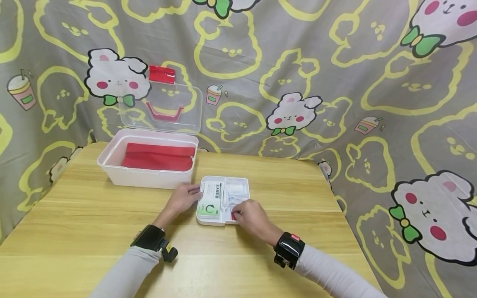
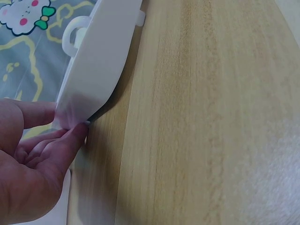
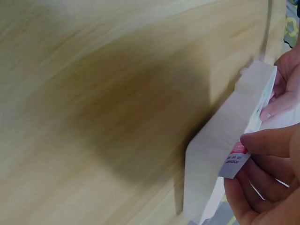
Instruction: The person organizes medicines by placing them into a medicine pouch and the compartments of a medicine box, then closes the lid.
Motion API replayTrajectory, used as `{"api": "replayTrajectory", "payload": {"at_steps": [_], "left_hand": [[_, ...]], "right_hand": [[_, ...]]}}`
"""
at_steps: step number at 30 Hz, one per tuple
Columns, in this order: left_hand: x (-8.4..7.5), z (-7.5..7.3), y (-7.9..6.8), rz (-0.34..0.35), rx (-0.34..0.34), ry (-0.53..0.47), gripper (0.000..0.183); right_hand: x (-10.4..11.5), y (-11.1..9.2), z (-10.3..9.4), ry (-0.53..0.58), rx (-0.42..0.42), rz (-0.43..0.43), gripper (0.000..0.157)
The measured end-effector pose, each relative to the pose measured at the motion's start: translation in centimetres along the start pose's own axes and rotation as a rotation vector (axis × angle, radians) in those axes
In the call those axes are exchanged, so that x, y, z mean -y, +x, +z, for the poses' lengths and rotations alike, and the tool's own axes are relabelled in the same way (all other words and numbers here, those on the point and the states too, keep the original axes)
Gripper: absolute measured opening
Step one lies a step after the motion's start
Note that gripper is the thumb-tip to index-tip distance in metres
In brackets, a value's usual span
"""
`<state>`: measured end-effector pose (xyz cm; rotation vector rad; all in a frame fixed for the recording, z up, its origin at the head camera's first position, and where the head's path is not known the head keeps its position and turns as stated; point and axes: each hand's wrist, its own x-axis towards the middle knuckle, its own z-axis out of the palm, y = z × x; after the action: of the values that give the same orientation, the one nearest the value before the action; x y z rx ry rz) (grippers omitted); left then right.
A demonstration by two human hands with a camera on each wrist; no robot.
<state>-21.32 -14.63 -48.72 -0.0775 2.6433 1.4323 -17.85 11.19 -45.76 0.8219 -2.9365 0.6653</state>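
A shallow white compartment case (image 1: 211, 223) lies on the table. My left hand (image 1: 183, 198) grips its left edge; the left wrist view shows thumb and fingers pinching the case's wall (image 2: 101, 61). A green-and-white box (image 1: 210, 207) with print and a curved arrow fills the left compartment. Several white packets (image 1: 235, 200) lie in the right one. Over the right compartment's near end, my right hand (image 1: 255, 218) pinches a small red-and-white sachet (image 3: 233, 164) marked IODINE between thumb and fingers. The sachet's far part is hidden by the fingers.
Behind and left stands a larger white translucent box (image 1: 138, 178) with red trays (image 1: 158, 157) inside. Its clear lid (image 1: 190, 111), with a red latch (image 1: 162, 74), is raised against the patterned curtain (image 1: 238, 91). The wooden table (image 1: 298, 178) ends at the curtain.
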Motion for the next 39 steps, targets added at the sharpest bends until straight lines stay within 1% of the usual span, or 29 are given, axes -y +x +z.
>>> {"api": "replayTrajectory", "payload": {"at_steps": [6,13,20,28,30,32,36,38,39], "left_hand": [[0.0,0.1,0.0,-0.01,0.004,-0.001,0.045],[0.1,0.0,0.1,-0.01,0.002,0.002,0.045],[0.1,0.1,0.0,-0.003,-0.001,0.001,0.045],[0.1,0.1,0.0,0.01,-0.007,0.009,0.045],[0.1,0.1,0.0,0.007,-0.004,0.006,0.045],[0.1,0.1,0.0,0.002,0.001,0.004,0.046],[0.1,0.2,0.0,0.004,0.005,0.008,0.046],[0.1,0.2,0.0,0.007,0.001,0.014,0.045],[0.1,0.3,0.0,0.008,-0.002,0.015,0.045]], "right_hand": [[-0.3,-0.3,0.5,0.03,0.035,0.015,0.012],[-0.5,-0.1,0.4,0.101,0.096,0.048,0.013],[-0.4,0.0,0.3,0.1,0.154,0.081,0.015],[-0.3,0.2,0.2,0.118,0.168,0.109,0.018],[-0.3,0.1,0.2,0.145,0.145,0.12,0.018],[-0.4,0.1,0.0,0.216,0.116,0.154,0.019],[-1.1,0.1,-0.4,0.343,-0.013,0.193,0.018],[-1.6,0.3,-0.6,0.377,-0.083,0.206,0.017],[-1.9,0.4,-0.7,0.374,-0.114,0.221,0.016]]}}
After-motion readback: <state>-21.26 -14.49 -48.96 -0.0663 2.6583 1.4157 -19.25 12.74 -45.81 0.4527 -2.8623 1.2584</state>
